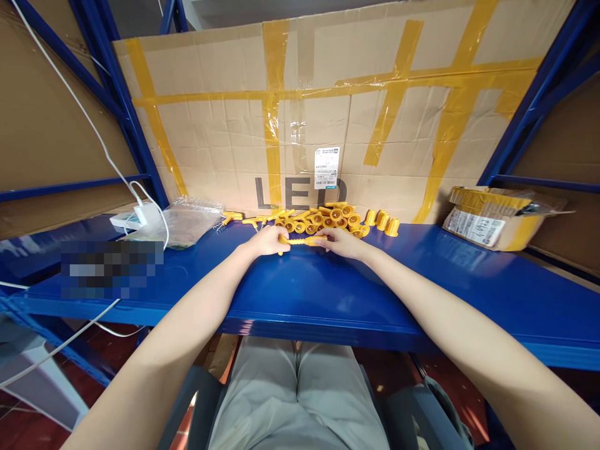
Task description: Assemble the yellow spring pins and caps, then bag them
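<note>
Just above the blue shelf, in front of a heap of yellow parts, my two hands hold a slim yellow piece with a spiral-looking shaft (299,241) level between them. My left hand (270,241) is closed around its left end, where a yellow handle-like part shows below the fingers. At the other end, my right hand (344,243) pinches a thicker yellow sleeve (315,240). Right behind the hands lies the heap of yellow cup-ended parts (335,214). Yellow T-shaped handles (253,221) with thin spiral tips lie to the left of the heap.
Several yellow caps (391,227) stand right of the heap. A taped cardboard box (492,219) sits at the right, and a clear plastic bag (192,219) lies left beside a white plug and cable (149,214). A large cardboard sheet (225,137) closes off the back.
</note>
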{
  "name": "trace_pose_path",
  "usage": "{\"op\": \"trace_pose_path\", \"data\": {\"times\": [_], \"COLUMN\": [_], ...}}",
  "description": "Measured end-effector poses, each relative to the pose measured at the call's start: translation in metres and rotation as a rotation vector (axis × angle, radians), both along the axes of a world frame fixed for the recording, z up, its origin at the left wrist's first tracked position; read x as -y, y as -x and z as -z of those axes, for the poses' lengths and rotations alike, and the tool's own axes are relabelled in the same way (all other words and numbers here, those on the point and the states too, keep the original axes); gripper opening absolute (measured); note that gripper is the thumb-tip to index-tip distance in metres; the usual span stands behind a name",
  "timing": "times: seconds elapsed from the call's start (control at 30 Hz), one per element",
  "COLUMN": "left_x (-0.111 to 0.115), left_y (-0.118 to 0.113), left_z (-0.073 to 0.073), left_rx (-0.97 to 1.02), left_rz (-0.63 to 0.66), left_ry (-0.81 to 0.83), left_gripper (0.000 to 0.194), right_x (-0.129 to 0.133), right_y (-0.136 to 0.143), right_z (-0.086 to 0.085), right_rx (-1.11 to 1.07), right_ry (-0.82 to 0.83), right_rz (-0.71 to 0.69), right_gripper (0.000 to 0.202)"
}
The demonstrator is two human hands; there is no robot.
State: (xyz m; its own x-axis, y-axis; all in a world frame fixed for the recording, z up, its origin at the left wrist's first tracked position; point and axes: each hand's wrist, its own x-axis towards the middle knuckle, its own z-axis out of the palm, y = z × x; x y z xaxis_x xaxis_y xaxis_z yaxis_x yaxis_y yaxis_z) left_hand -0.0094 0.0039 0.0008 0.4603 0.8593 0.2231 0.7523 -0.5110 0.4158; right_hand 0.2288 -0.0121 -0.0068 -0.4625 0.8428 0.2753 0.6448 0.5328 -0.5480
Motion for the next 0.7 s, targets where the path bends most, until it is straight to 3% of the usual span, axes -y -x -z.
{"op": "trace_pose_path", "data": {"times": [0.23, 0.33, 0.5, 0.7], "left_x": [0.002, 0.001, -0.001, -0.003], "left_y": [0.001, 0.002, 0.002, -0.001], "left_z": [-0.002, -0.001, 0.001, 0.004], "left_rx": [-0.061, -0.042, -0.031, 0.005], "left_rz": [-0.008, -0.013, 0.005, 0.03], "left_ry": [0.01, 0.007, -0.041, -0.057], "left_gripper": [0.014, 0.014, 0.014, 0.014], "right_x": [-0.003, -0.003, 0.0, -0.001], "right_y": [-0.004, -0.008, -0.012, -0.009], "right_z": [0.002, 0.0, -0.005, -0.004], "right_rx": [-0.061, -0.161, -0.286, -0.399], "right_ry": [0.03, 0.119, 0.328, 0.464], "right_rz": [0.064, 0.04, -0.001, 0.059], "right_gripper": [0.041, 0.041, 0.022, 0.028]}}
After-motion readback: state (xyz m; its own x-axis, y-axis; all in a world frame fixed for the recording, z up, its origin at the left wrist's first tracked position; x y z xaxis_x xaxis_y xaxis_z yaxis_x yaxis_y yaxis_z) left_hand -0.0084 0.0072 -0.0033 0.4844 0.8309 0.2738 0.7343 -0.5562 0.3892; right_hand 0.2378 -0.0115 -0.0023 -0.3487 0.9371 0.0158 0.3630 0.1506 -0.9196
